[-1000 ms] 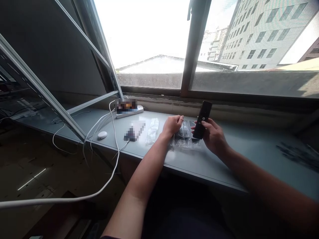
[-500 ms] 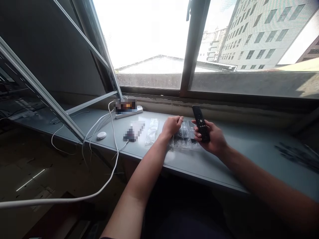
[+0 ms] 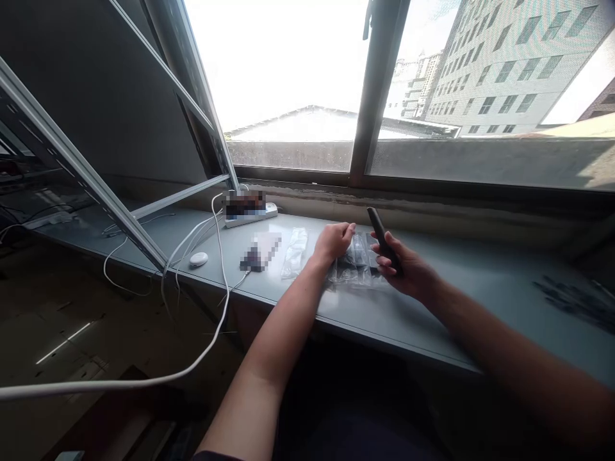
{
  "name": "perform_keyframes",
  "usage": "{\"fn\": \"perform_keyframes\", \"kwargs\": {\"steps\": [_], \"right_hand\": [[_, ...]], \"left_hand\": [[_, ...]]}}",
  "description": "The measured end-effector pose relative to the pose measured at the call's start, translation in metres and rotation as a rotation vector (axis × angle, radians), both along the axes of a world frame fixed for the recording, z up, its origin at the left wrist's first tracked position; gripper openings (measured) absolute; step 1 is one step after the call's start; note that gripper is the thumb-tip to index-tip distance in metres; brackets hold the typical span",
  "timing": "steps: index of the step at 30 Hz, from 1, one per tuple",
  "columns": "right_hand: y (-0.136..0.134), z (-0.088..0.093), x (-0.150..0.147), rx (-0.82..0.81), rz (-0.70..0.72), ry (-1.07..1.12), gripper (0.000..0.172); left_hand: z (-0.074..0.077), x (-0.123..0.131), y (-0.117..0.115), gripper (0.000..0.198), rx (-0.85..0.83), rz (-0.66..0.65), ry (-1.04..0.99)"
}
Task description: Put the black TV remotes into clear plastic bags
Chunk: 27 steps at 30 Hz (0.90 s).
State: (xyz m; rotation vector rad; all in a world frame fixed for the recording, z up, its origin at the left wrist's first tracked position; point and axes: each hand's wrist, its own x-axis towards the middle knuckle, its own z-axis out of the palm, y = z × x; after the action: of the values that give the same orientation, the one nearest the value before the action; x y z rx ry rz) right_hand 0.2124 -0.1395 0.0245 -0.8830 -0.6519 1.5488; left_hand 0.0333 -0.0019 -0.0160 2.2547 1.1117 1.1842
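Note:
A black remote control [image 3: 383, 240] stands tilted in my right hand [image 3: 408, 264], fingers closed round its lower part. Its narrow side faces me, and the buttons are turned out of sight. My left hand [image 3: 335, 241] is a loose fist over the left part of a clear plastic bag [image 3: 354, 272]; whether anything is inside the fist is hidden. Dark shapes show through this bag, which lies flat on the grey desk [image 3: 446, 326] between my hands. To the left of my left wrist lies another clear plastic packet [image 3: 295, 253] with something whitish in it.
A blurred-out device [image 3: 259, 251] with a cable lies left of the packet. Behind it is a white power strip [image 3: 252, 216]. A round white object [image 3: 198, 259] sits near a metal frame [image 3: 103, 173]. A white cable [image 3: 202, 358] loops past the desk edge. The window [image 3: 288, 83] is behind.
My right hand has turned the remote control, so its button face, visible before, is now edge-on. My left hand keeps its closed pose over the bag. The view has shifted slightly.

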Motion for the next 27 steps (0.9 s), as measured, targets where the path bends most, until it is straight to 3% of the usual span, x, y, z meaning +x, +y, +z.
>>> {"fn": "perform_keyframes", "kwargs": {"steps": [5, 16, 20, 27], "right_hand": [[0.002, 0.001, 0.001, -0.015, 0.062, -0.002, 0.037], [0.003, -0.004, 0.005, 0.026, 0.073, -0.023, 0.006], [0.009, -0.014, 0.009, 0.036, 0.046, -0.105, 0.018], [0.015, -0.026, 0.010, 0.228, -0.066, -0.227, 0.044]], "left_hand": [[0.001, 0.000, -0.001, 0.049, -0.013, 0.004, 0.007], [0.003, -0.001, -0.003, 0.052, -0.032, 0.011, 0.001], [0.003, -0.001, -0.002, 0.052, -0.038, 0.008, -0.007], [0.001, -0.001, 0.000, 0.049, -0.014, -0.009, -0.021]]}}
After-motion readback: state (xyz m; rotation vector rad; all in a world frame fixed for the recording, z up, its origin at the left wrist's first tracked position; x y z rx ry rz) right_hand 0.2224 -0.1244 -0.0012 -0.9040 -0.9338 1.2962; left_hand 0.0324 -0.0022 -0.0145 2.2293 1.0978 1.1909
